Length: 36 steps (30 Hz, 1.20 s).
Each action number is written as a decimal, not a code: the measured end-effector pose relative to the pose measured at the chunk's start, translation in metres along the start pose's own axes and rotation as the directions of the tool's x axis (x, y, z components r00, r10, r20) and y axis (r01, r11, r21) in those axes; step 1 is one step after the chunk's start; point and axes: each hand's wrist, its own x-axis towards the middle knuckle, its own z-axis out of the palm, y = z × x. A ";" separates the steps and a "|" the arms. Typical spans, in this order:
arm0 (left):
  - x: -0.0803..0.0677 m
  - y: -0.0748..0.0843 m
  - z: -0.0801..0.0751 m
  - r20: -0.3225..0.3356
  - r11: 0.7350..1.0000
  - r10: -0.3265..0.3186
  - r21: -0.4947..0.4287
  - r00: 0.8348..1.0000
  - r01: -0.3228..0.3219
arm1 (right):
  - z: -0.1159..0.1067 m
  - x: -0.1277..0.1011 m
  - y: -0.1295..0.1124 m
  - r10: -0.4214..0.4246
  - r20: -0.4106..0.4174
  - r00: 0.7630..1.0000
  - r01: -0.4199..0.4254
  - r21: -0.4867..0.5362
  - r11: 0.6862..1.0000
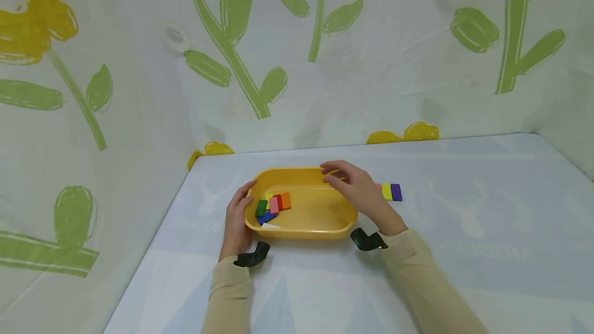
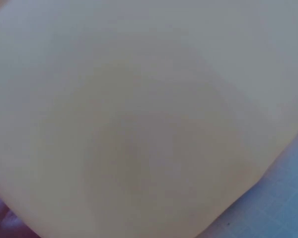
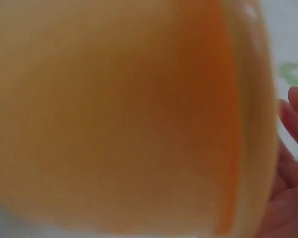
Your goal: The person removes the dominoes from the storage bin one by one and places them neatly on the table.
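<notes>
A yellow tray (image 1: 320, 205) lies across the middle of the table, with several coloured blocks gathered toward its left end. Among them are a green block (image 1: 261, 208), an orange block (image 1: 285, 200), a pink block (image 1: 274, 205) and a blue block (image 1: 266, 218). My left hand (image 1: 236, 223) grips the tray's left end, thumb at the rim and fingers along the outer wall. Over the tray's right end hovers my right hand (image 1: 355, 187), fingers loosely bent and nothing visible between them. The tray's wall fills most of the right wrist view, blurred.
Beyond my right hand, a yellow block (image 1: 386, 192) and a purple block (image 1: 396, 192) lie side by side on the table (image 1: 464, 231), with a pink one partly hidden by the hand. A flower-printed cloth (image 1: 371, 76) rises behind and at the left.
</notes>
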 end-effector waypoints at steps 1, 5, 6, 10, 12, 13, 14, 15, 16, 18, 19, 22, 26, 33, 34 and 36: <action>0.000 0.000 0.000 -0.001 1.000 -0.002 0.001 1.000 0.002 | 0.003 0.000 -0.001 0.013 0.016 1.000 -0.013 0.017 1.000; -0.001 0.000 -0.002 0.000 1.000 0.003 -0.001 1.000 -0.003 | 0.015 0.002 -0.004 0.052 0.063 0.997 -0.058 0.097 0.994; 0.000 0.000 -0.003 0.002 1.000 0.004 -0.003 1.000 -0.004 | 0.017 0.002 -0.005 0.060 0.065 0.996 -0.066 0.102 0.993; 0.000 0.000 -0.004 0.009 1.000 0.013 -0.010 1.000 -0.013 | 0.025 0.002 -0.006 0.068 0.054 0.996 -0.072 0.071 0.995; 0.000 0.000 -0.005 0.009 1.000 0.016 -0.003 1.000 -0.016 | 0.029 0.002 -0.007 0.073 0.041 0.996 -0.076 0.060 0.995; 0.000 0.000 -0.005 0.010 1.000 0.018 0.001 1.000 -0.018 | 0.031 0.002 -0.008 0.076 0.037 0.996 -0.078 0.056 0.995; 0.000 0.000 -0.005 0.009 1.000 0.019 0.002 1.000 -0.019 | 0.033 0.002 -0.009 0.081 0.032 0.996 -0.083 0.055 0.995; 0.000 0.000 -0.005 0.010 1.000 0.022 0.003 1.000 -0.022 | 0.036 0.002 -0.009 0.085 0.026 0.996 -0.086 0.056 0.995; 0.000 0.001 -0.005 0.011 1.000 0.024 0.004 1.000 -0.024 | 0.038 0.002 -0.010 0.090 0.018 0.996 -0.091 0.051 0.995; 0.001 0.001 -0.005 0.013 1.000 0.027 -0.001 1.000 -0.027 | 0.044 0.002 -0.012 0.098 0.008 0.995 -0.098 0.029 0.995; 0.001 0.002 -0.005 0.012 1.000 0.028 -0.005 1.000 -0.028 | 0.046 0.002 -0.013 0.102 0.005 0.995 -0.102 0.014 0.995; 0.002 0.002 -0.004 0.013 1.000 0.027 -0.005 1.000 -0.027 | 0.053 0.001 -0.016 0.108 0.007 0.994 -0.107 -0.033 0.994; 0.002 0.002 -0.005 0.004 1.000 0.025 0.001 1.000 -0.025 | 0.060 0.000 -0.017 0.115 0.048 0.992 -0.107 -0.153 0.982; 0.003 0.001 -0.001 -0.004 1.000 0.022 0.002 1.000 -0.022 | 0.069 0.000 -0.019 0.079 0.160 0.984 -0.003 -0.429 0.903; 0.004 0.000 -0.001 -0.005 1.000 0.022 0.003 1.000 -0.022 | 0.071 0.000 -0.020 0.071 0.170 0.983 0.014 -0.454 0.891; 0.004 -0.001 -0.001 -0.006 1.000 0.025 0.002 1.000 -0.025 | 0.074 0.000 -0.021 0.062 0.186 0.980 0.040 -0.499 0.866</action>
